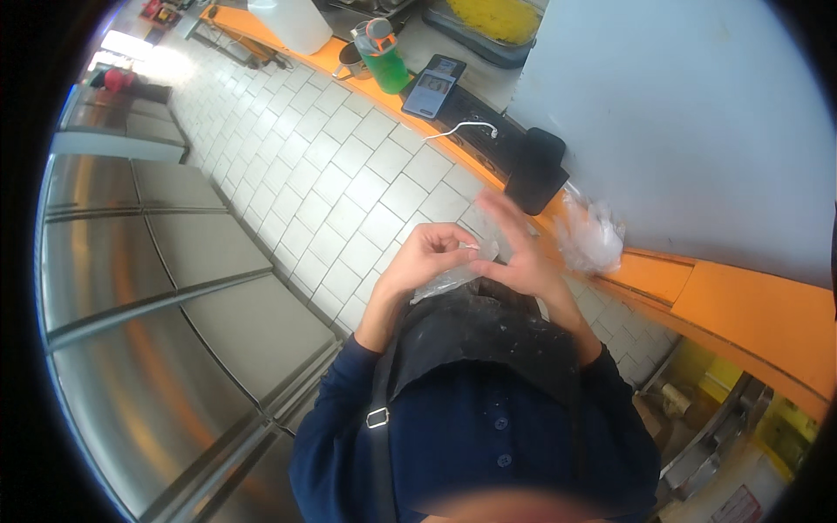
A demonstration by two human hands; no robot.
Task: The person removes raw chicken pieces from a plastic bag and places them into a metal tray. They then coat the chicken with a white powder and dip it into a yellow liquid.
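Note:
My left hand (426, 256) pinches the gathered, twisted end of a clear plastic bag (446, 282) between thumb and fingertips. The rest of the bag hangs below and behind both hands, in front of my black apron (484, 333). Blurred by motion, my right hand (520, 258) has its fingers stretched out and apart from the thumb. Its thumb tip is close to the left fingertips; whether it touches the bag is hard to tell. What the bag holds, if anything, cannot be seen.
An orange-edged counter (752, 320) carries another crumpled plastic bag (592, 235), a black case (536, 170), a phone (433, 85), a white cable (467, 125), a green bottle (387, 65) and a metal mug (353, 62). Steel refrigerators (111, 268) stand left. A person (121, 82) is far off.

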